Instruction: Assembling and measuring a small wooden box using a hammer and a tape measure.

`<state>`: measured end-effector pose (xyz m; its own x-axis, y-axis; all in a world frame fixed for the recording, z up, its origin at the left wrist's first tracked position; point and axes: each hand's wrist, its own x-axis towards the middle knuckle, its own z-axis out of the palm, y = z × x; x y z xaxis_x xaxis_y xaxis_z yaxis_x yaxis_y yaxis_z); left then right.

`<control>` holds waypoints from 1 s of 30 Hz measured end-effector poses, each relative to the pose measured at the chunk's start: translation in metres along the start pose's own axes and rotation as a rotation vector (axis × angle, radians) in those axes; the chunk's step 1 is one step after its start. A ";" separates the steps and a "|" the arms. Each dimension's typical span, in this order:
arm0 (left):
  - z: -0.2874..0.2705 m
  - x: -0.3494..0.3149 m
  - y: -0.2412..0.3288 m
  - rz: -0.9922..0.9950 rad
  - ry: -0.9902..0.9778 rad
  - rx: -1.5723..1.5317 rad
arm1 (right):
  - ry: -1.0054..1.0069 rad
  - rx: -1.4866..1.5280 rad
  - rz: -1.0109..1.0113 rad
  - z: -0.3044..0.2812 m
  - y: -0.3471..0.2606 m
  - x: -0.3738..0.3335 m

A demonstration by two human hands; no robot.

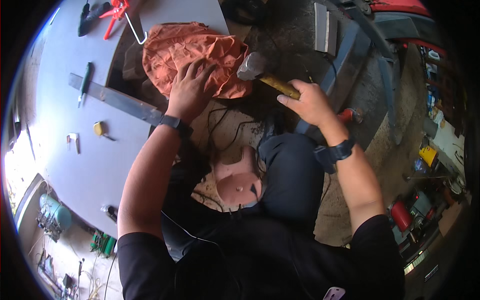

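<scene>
My left hand (191,86) lies with its fingers spread on a crumpled orange cloth (195,42). What is under the cloth, if anything, is hidden. My right hand (311,102) is closed around the yellow handle of a hammer (278,85). The grey metal hammer head is just right of the cloth, close to its edge. A flat dark metal bar (122,102) on the table to the left reaches toward my left wrist.
A grey table (65,170) at the left bears a red caulking gun (116,16), a green-handled tool (85,80) and a yellow tape measure (98,129). A pink plastic stool (235,172) stands near my legs. Grey metal beams (345,60) lie to the right.
</scene>
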<state>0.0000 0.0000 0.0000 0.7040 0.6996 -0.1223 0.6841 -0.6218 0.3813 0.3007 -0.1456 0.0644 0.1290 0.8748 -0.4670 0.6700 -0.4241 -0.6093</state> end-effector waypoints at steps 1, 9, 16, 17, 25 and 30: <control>0.000 0.010 0.005 0.077 0.086 0.010 | -0.008 0.021 -0.046 -0.010 -0.002 0.006; 0.092 0.013 -0.017 0.072 0.250 0.026 | 0.061 -0.312 -0.101 0.063 0.057 0.048; 0.078 0.053 -0.083 0.080 0.241 0.845 | 0.282 0.029 -0.180 0.045 0.089 0.004; 0.052 0.045 -0.099 -0.009 0.448 0.163 | 0.341 0.070 -0.218 0.040 0.086 0.000; 0.077 0.030 -0.070 -0.166 0.292 -0.508 | 0.316 0.223 -0.095 0.053 0.118 -0.005; 0.105 0.009 -0.019 0.061 0.266 0.092 | 0.264 0.035 -0.196 0.062 0.102 0.009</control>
<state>0.0139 -0.0187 -0.1042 0.6777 0.7203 0.1478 0.6653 -0.6863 0.2939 0.3248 -0.1951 -0.0417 0.1879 0.9691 -0.1596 0.6760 -0.2455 -0.6948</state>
